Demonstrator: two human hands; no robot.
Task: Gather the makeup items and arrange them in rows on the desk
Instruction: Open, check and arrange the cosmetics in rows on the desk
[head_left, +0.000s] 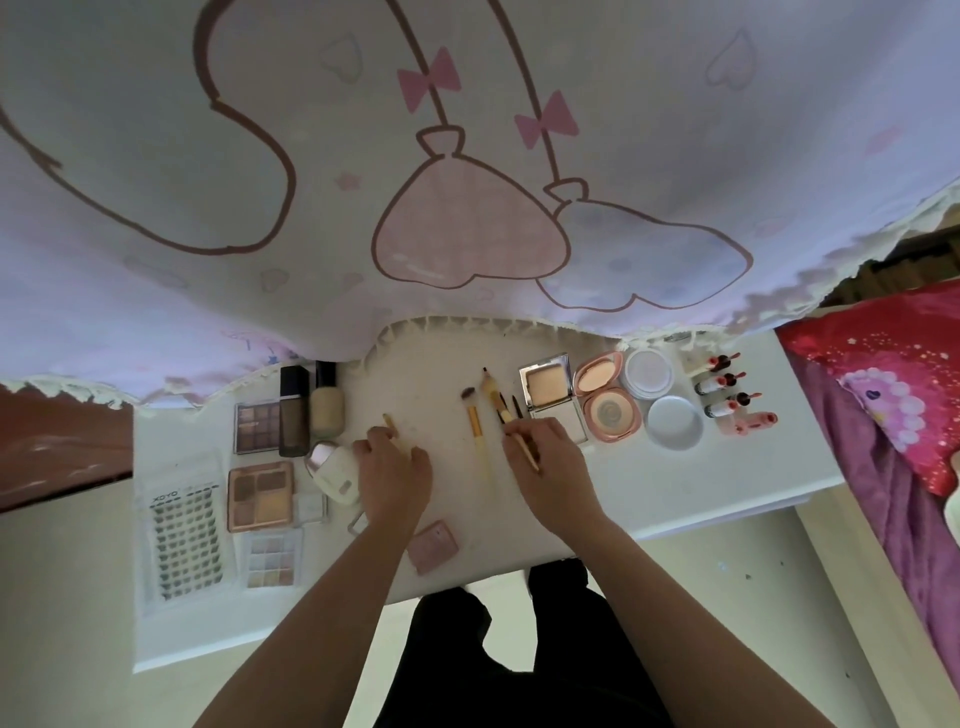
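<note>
- Two brushes are being handled at once. The left hand (395, 467) curls its fingers round a pale brush (394, 428) near the middle of the desk (727, 467). The right hand (545, 462) pinches a thin brush (530, 454) just beside the laid-out brushes (475, 423). Setting both down together could leave that row crooked.
- Round handles probably roll, so a careless sweep of the right hand may scatter the loose brushes.
- Near the front edge, a pink compact (434, 545) lies just beside the left forearm, and an arm drawn back could knock it off.
- Toward the back right, the open powder compact (550, 395) sits close to the right hand and a nudge could shift it.
</note>
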